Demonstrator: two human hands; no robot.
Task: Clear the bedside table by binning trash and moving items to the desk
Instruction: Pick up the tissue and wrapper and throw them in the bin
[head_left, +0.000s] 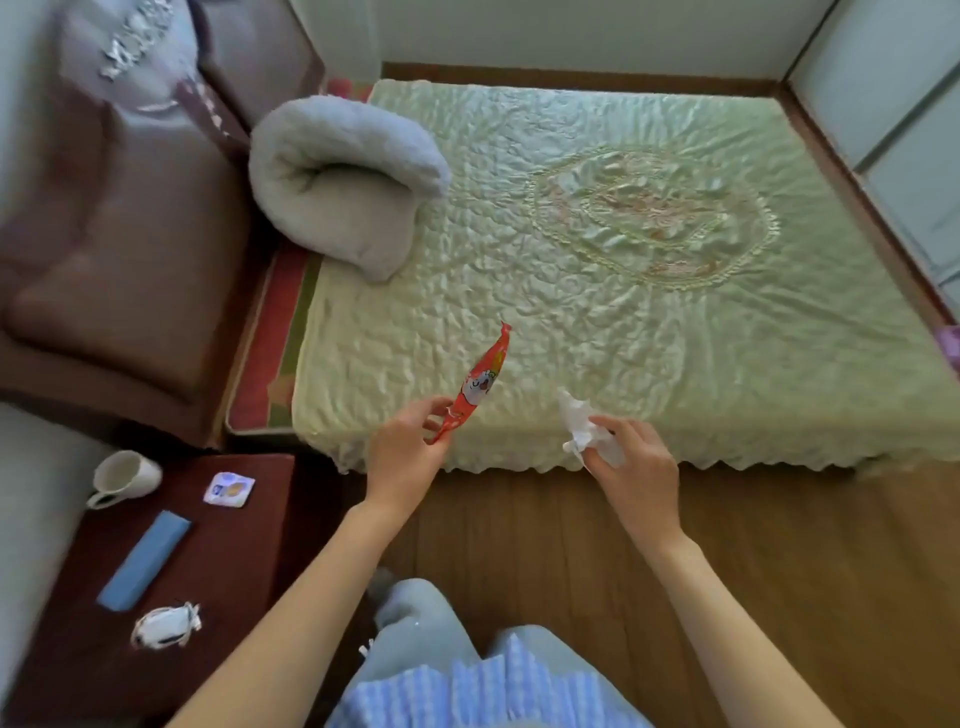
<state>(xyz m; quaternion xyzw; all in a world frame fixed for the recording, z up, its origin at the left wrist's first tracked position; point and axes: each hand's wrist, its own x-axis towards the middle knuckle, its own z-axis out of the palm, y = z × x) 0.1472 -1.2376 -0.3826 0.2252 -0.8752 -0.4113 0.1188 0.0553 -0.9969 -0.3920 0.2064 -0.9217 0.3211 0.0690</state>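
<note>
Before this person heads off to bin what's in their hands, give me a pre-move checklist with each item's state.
1. Left hand holds the red wrapper securely: ok, pinched at its lower end.
2. Right hand holds the crumpled tissue: ok, fingers closed on it.
3. Bin located: cannot tell, none in view.
4. Bedside table cleared: not ok; the white mug, small packet, blue case and black-and-white wrapped item sit there.
5. A free hand for more items: not ok, both full.
</note>
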